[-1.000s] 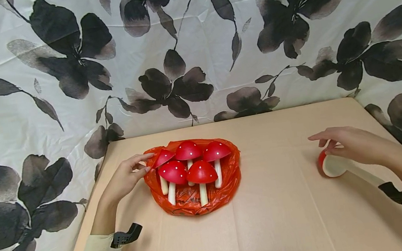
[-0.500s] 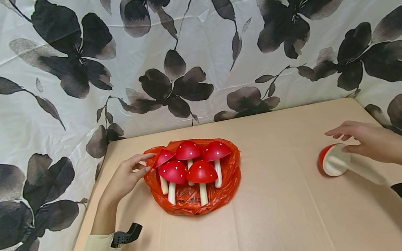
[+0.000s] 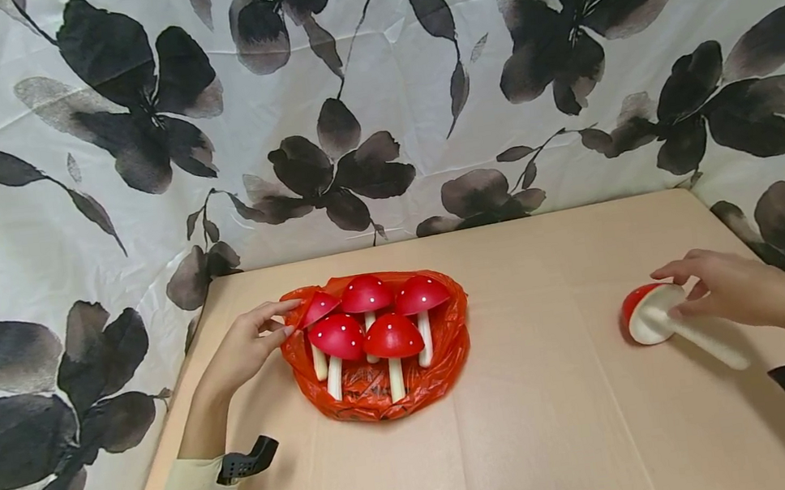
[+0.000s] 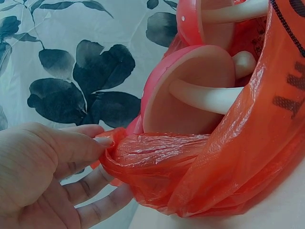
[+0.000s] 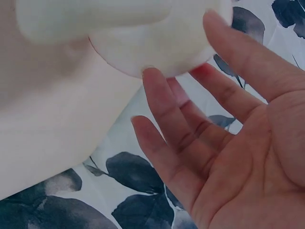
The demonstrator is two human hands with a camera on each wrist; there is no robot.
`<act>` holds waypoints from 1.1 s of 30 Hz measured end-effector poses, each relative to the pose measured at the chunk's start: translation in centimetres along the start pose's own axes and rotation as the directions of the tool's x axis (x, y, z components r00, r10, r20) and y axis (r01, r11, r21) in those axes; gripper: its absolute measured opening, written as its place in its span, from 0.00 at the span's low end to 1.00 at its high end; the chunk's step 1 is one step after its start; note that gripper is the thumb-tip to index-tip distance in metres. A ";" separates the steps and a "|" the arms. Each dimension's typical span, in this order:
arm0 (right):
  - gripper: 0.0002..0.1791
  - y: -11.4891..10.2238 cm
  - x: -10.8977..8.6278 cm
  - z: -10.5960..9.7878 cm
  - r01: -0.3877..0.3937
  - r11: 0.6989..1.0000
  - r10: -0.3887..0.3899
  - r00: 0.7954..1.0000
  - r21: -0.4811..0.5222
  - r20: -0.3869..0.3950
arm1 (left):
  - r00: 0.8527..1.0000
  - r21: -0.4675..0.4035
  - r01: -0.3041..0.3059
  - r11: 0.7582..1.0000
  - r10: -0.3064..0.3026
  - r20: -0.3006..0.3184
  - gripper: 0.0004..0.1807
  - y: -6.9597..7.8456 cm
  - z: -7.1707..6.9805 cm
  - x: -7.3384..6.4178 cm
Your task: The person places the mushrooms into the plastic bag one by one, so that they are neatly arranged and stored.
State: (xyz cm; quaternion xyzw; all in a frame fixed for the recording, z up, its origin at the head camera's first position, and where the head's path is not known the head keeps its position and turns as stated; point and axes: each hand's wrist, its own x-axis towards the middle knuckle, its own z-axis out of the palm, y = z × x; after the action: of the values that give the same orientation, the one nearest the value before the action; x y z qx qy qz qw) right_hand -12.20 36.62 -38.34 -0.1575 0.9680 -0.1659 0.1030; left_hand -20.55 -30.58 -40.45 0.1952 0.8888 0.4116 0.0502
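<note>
My left hand (image 3: 250, 346) pinches the rolled edge of a red plastic bag (image 3: 459, 355) between thumb and fingers; the left wrist view shows the bag's crumpled rim (image 4: 157, 152) at the fingertips. Inside the bag lie several toy mushrooms (image 3: 392, 336) with white-dotted red caps and pale stems. At the right, another toy mushroom (image 3: 709, 343) lies on its side, its pale underside facing up. Over it is my right hand (image 3: 739, 288), fingers spread. In the right wrist view its thumb and fingers stand around the cap (image 5: 157, 50); whether they touch it I cannot tell.
A light wooden table (image 3: 534, 440) carries everything. Behind it and at both sides hangs a white cloth (image 3: 418, 95) printed with dark flowers. Each wrist wears a black band (image 3: 248, 460).
My right hand drew back to the right off the mushroom with its fingers spreading, then lowered a little toward it again. The left hand and bag have stayed put.
</note>
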 end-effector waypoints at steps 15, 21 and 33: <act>0.48 -0.3 0.6 2.2 -0.137 0.988 0.123 0.978 0.074 0.166 | 1.000 -0.012 0.019 1.000 -0.019 -0.002 0.22 0.0 0.1 -0.1; 0.47 -0.7 0.8 1.8 -0.151 0.981 0.145 0.988 0.125 0.056 | 1.000 -0.002 0.021 1.000 -0.021 -0.002 0.22 0.1 0.0 -0.2; 0.19 0.4 1.1 1.3 -0.294 0.953 0.293 0.956 0.066 0.026 | 1.000 0.000 0.021 1.000 -0.021 -0.003 0.22 -0.1 0.0 -0.1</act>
State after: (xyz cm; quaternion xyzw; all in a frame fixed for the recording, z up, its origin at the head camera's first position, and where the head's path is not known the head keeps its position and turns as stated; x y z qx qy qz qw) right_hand -13.04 36.20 -39.81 -0.0096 0.9736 -0.1806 0.1394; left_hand -20.48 -30.70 -40.52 0.1854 0.8908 0.4114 0.0533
